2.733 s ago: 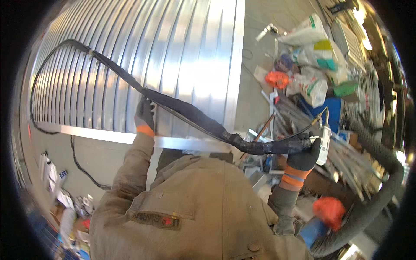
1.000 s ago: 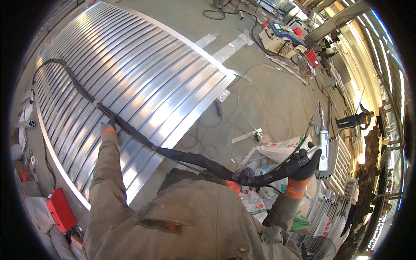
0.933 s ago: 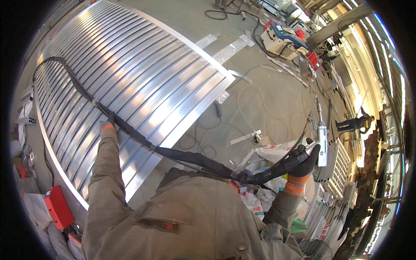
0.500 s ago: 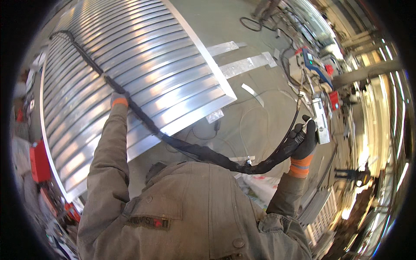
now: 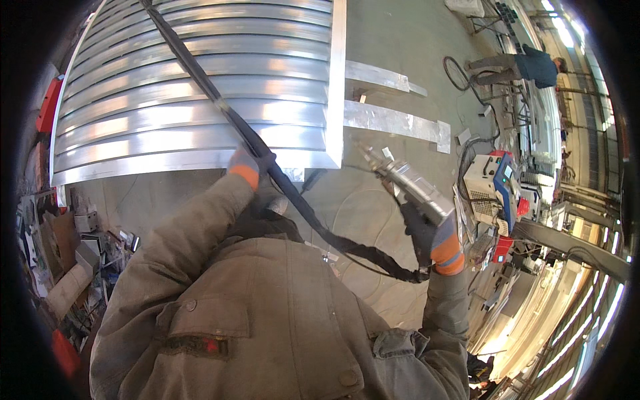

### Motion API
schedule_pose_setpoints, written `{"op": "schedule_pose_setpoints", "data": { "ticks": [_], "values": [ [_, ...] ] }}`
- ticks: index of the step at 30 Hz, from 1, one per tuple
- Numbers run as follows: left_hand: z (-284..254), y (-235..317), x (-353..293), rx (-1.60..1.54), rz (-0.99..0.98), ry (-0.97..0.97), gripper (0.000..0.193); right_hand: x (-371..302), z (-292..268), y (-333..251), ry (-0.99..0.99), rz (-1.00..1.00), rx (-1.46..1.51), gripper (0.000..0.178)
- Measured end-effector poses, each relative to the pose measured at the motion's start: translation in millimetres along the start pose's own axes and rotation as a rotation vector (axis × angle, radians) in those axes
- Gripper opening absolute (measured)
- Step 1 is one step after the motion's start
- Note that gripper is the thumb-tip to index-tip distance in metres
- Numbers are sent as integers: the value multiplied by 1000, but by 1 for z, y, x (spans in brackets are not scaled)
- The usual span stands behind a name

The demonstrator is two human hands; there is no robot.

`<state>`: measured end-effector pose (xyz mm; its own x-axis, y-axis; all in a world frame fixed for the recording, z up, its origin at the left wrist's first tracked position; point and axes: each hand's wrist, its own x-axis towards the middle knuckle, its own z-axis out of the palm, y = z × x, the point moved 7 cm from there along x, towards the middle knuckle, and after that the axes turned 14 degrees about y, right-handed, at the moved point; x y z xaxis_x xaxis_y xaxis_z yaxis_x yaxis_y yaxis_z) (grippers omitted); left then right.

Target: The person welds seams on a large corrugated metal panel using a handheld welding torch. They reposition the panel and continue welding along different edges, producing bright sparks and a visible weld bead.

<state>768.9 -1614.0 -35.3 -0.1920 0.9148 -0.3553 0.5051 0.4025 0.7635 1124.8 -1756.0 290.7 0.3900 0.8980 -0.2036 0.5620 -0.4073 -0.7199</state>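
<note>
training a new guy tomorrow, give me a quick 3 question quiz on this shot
1. True or false: the right hand holds a silver torch.
2. What is the left hand gripping? A) a red box B) the black hose C) a flat metal strip
3. Fill in: the hose runs up over a ribbed metal ____ lying on the floor.

Key
1. True. The gloved hand is closed round the torch's rear end.
2. B. The hose passes through the closed grip, then sags across to the right hand.
3. Panel.
</note>
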Motion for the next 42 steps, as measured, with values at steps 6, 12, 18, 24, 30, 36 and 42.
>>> {"op": "schedule_pose_setpoints", "data": {
  "ticks": [6,12,18,24,30,36,42],
  "values": [
    [25,-3,-36,178,-51,-91,64,14,31,29,-113,-137,-121,34],
    [11,-8,-37,148,-97,-39,65,39,26,72,-45,-202,74,36],
    [20,-15,-31,149,-193,261,64,63,-3,154,1,-151,236,38],
    [20,-24,-21,313,-276,366,72,61,-31,238,136,-296,482,34],
    [14,-30,-13,210,-374,374,58,68,-33,314,137,-16,714,33],
    [9,-23,-11,255,-364,348,46,79,-25,358,304,-316,490,35],
    [2,-52,-7,237,-317,383,46,78,-33,341,63,-104,585,30]
  ]
}}
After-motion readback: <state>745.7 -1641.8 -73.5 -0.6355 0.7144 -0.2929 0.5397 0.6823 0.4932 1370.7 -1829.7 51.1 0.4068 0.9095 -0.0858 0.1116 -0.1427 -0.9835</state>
